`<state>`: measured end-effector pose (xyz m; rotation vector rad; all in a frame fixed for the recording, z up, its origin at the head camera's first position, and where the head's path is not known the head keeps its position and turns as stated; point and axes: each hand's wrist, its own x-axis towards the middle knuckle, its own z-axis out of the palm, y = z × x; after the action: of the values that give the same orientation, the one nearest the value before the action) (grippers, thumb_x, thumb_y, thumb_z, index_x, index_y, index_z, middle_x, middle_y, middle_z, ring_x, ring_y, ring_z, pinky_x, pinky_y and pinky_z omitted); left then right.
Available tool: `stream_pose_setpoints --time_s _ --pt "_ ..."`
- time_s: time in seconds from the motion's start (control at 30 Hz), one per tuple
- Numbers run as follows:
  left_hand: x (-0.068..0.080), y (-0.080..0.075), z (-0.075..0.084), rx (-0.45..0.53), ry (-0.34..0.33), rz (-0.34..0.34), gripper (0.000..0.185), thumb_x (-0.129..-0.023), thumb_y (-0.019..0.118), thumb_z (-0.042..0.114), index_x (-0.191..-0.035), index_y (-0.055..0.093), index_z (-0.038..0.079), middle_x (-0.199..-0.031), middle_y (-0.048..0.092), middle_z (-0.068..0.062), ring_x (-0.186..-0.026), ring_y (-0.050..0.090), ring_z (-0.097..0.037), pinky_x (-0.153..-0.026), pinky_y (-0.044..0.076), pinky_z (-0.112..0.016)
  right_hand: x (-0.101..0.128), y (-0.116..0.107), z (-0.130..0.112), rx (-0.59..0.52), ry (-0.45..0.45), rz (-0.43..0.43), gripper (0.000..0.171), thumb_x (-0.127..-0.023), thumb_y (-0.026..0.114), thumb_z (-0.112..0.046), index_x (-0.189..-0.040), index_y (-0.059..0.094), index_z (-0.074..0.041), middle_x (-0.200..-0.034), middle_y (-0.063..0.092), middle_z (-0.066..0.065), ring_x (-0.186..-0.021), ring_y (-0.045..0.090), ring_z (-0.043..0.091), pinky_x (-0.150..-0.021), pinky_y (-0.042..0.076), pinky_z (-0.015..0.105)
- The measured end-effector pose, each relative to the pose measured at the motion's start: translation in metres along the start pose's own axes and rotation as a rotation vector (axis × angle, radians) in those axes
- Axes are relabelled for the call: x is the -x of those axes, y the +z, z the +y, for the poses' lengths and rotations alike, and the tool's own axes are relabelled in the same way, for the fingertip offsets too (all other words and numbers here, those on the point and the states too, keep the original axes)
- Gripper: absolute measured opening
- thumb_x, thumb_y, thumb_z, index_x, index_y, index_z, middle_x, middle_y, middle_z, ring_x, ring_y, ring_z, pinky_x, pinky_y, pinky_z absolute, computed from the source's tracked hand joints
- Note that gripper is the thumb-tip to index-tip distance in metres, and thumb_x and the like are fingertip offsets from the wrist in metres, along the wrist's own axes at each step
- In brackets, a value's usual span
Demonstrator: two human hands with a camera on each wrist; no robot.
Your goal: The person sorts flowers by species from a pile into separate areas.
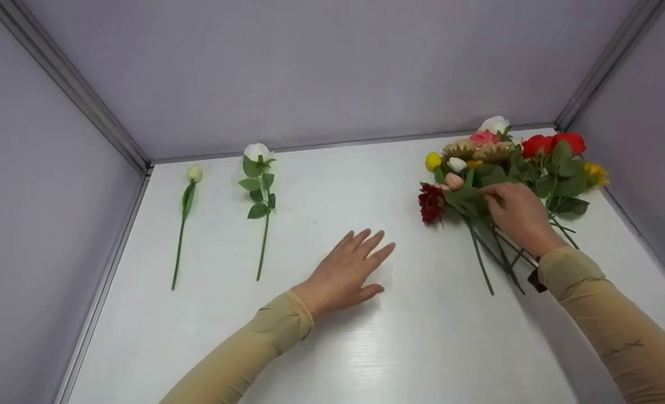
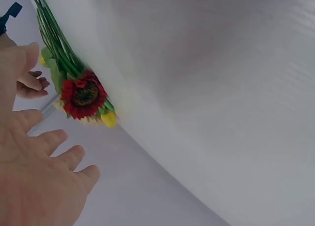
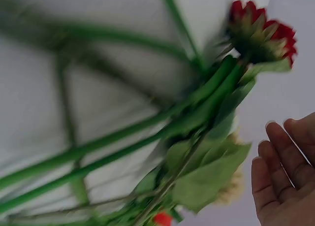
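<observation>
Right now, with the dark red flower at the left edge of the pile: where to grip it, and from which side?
Pinch its green stem just below the dark red flower, coming from the left, the open table side. The head sticks out of the pile there, with nothing lying over it. Further down, the stem runs under leaves and other stems. The right hand rests on the pile; the left hand is open nearby.

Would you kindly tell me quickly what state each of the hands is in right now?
Left hand: open, fingers spread, on or just above the white table, holding nothing.
Right hand: on the pile of flowers; whether it grips a stem cannot be told.
</observation>
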<state>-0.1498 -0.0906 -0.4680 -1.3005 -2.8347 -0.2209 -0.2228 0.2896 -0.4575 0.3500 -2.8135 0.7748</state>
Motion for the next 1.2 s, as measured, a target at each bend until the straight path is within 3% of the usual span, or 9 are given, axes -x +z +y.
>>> stream_pose_setpoints --time_s 0.23,0.4,0.57,0.97,1.2 --pt "-0.028 0.007 0.040 -0.079 0.117 -0.083 0.082 -0.098 0.065 0.051 -0.164 0.026 0.022 -0.169 0.022 -0.006 -0.155 0.018 -0.027 -0.125 0.012 -0.045 0.010 -0.012 0.027 0.091 0.046 -0.089 0.016 -0.099 0.065 -0.005 -0.110 0.073 0.004 -0.105 0.069 0.023 -0.102 0.059 0.043 -0.087 0.048 0.062" --pt "-0.044 0.017 0.064 -0.144 0.176 -0.142 0.081 -0.099 0.062 0.054 -0.165 0.023 0.026 -0.170 0.020 -0.004 -0.155 0.017 -0.025 -0.125 0.011 -0.043 0.011 -0.011 0.034 0.187 -0.019 -0.108 0.014 -0.096 0.067 -0.002 -0.105 0.074 0.005 -0.099 0.070 0.022 -0.097 0.061 0.043 -0.084 0.050 0.061" --pt "-0.054 0.025 0.082 -0.176 0.224 -0.157 0.081 -0.099 0.062 0.056 -0.165 0.024 0.027 -0.169 0.021 -0.003 -0.155 0.018 -0.024 -0.125 0.014 -0.042 0.011 -0.009 0.037 0.248 -0.048 -0.121 0.012 -0.094 0.067 -0.001 -0.101 0.075 0.005 -0.094 0.069 0.021 -0.090 0.063 0.042 -0.079 0.052 0.060" --pt "-0.063 0.033 0.099 -0.173 0.238 -0.190 0.080 -0.098 0.061 0.058 -0.164 0.024 0.029 -0.169 0.022 -0.001 -0.154 0.020 -0.022 -0.124 0.017 -0.041 0.008 -0.008 0.039 0.337 -0.074 -0.160 0.005 -0.092 0.069 0.001 -0.092 0.074 0.003 -0.083 0.066 0.017 -0.079 0.064 0.039 -0.069 0.054 0.059" --pt "-0.062 0.034 0.099 -0.157 0.240 -0.177 0.080 -0.098 0.062 0.057 -0.163 0.027 0.029 -0.168 0.025 -0.001 -0.153 0.022 -0.022 -0.124 0.019 -0.041 0.008 -0.005 0.040 0.373 -0.139 -0.117 0.003 -0.088 0.075 0.003 -0.089 0.072 0.004 -0.077 0.063 0.016 -0.074 0.063 0.040 -0.063 0.054 0.059"
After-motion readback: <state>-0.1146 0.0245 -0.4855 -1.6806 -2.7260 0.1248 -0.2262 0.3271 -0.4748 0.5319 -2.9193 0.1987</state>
